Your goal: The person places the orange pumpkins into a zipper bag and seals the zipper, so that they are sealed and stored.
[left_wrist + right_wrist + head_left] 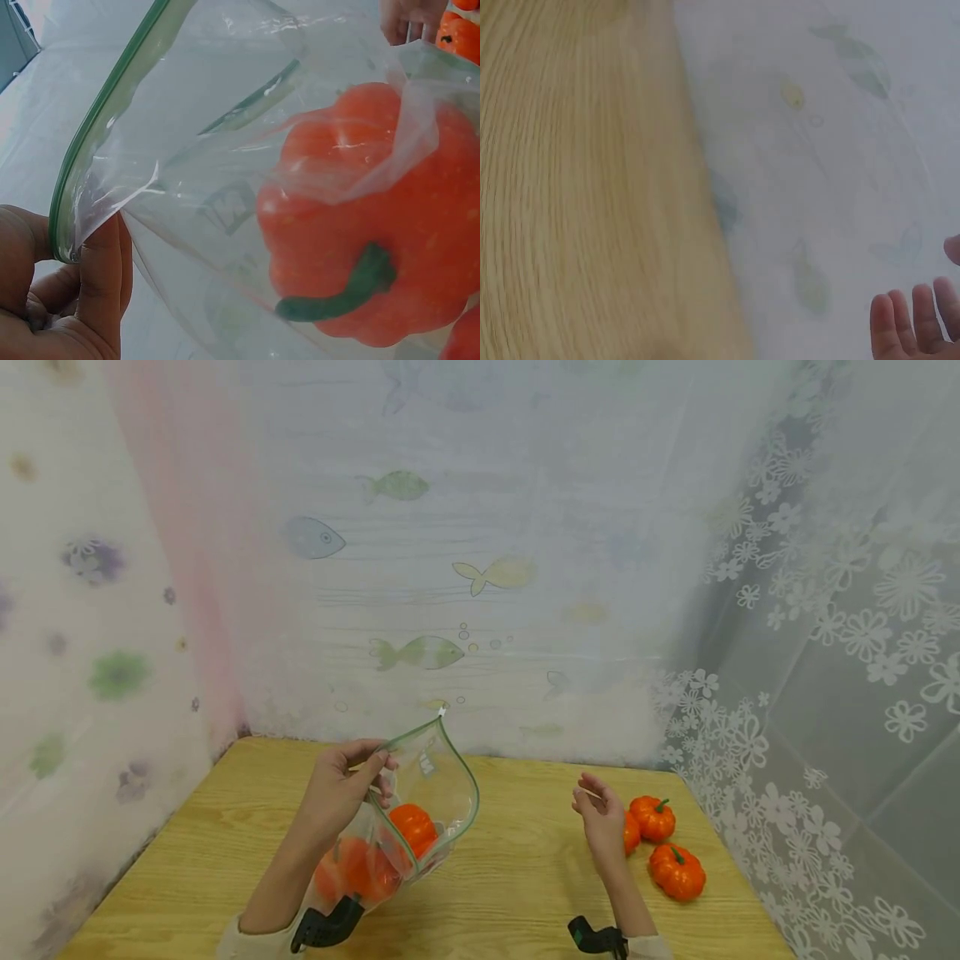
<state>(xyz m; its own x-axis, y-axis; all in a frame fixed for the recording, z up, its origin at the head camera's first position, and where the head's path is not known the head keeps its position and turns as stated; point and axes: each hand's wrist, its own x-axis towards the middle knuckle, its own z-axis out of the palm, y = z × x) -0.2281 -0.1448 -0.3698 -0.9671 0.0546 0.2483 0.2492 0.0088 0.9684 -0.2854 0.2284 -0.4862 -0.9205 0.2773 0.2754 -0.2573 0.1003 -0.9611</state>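
Over the counter (510, 885), the left hand (347, 787) has thumb and fingers clamped on the green rim (477, 793) of a clear bag (453, 772). Its mouth gapes, with orange pumpkins (412, 828) inside; I can't tell whether its base rests on the wood. The right hand (604, 820) holds nothing, thumb apart from loosely bent fingers, near three loose pumpkins (678, 879) toward the counter's right end. The bag looks limp and slick, so the stiffer rim is the place to grip. The pumpkins seem light, firm, perhaps slippery: better cupped round the ribbed sides than lifted by the stem (371, 274).
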